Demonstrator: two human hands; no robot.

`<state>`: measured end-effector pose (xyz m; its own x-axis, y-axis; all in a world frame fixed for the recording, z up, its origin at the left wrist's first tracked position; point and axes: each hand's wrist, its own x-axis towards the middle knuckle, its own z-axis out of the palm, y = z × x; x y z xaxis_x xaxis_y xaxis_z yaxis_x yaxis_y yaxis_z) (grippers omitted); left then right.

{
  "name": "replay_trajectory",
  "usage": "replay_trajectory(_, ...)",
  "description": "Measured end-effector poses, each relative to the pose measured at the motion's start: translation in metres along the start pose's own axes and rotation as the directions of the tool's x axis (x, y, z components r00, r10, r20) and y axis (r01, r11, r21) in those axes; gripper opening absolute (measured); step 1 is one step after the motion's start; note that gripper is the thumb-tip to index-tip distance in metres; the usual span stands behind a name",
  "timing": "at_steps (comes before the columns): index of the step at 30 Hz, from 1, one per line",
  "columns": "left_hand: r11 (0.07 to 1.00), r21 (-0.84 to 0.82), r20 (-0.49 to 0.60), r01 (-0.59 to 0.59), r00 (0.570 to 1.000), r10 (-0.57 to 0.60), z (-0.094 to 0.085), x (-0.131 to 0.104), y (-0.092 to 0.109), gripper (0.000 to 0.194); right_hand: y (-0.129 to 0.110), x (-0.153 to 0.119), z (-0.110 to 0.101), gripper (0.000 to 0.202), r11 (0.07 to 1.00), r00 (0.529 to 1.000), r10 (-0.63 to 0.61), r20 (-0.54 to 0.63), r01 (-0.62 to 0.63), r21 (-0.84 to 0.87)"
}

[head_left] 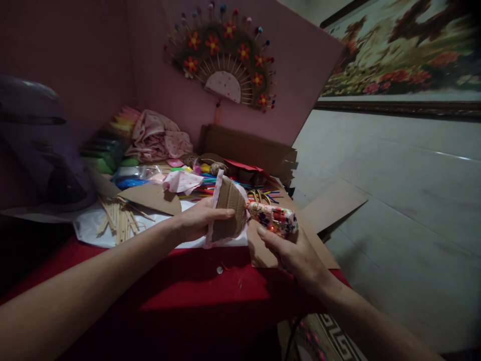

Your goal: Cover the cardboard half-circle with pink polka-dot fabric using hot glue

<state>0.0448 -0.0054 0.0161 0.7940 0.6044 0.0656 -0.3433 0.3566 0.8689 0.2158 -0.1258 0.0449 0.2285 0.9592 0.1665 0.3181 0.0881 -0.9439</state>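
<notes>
My left hand (199, 220) grips a half-round cardboard piece (227, 210), thumb on its bare brown face. Pale pink dotted fabric (217, 193) wraps round the edge of that piece. In my right hand (296, 250) is a glue gun (276, 218) with a flower-patterned body and a small red light. Its nozzle points left and comes up close to the fabric edge; whether it touches, I cannot tell. A dark cord hangs below the right hand. Behind the hands, a second half-round of cardboard (154, 198) lies by a bundle of thin wooden sticks (119, 220).
Craft supplies crowd the back: crumpled pink fabric (158, 138), twine balls (219, 168), coloured stems and scissors (259, 195). A decorated fan (223, 86) hangs on a pink panel. Cardboard (263, 250) lies beneath the glue gun. Red cloth (180, 286) covers the table front, with a small white disc (220, 269).
</notes>
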Motion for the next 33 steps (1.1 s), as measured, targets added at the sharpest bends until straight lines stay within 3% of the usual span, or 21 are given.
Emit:
replay_trajectory(7,0.998,0.056,0.017,0.037,0.999,-0.038,-0.0041,-0.0003,-0.0020,0.021,-0.0008,0.0008,-0.0007,0.025,1.000,1.000,-0.025,0.003,0.025,-0.012)
replay_trajectory(16,0.999,0.041,0.048,0.013,0.999,-0.015,-0.0035,-0.0003,-0.0006,0.019,0.0037,-0.0071,-0.0010,0.023,0.999,0.999,0.029,0.044,-0.030,0.013)
replay_trajectory(33,0.984,0.169,0.115,0.048,0.991,-0.069,-0.0087,-0.0001,-0.0040,0.025,-0.0008,0.0007,-0.0034,0.024,0.999,0.999,-0.046,0.007,0.046,-0.016)
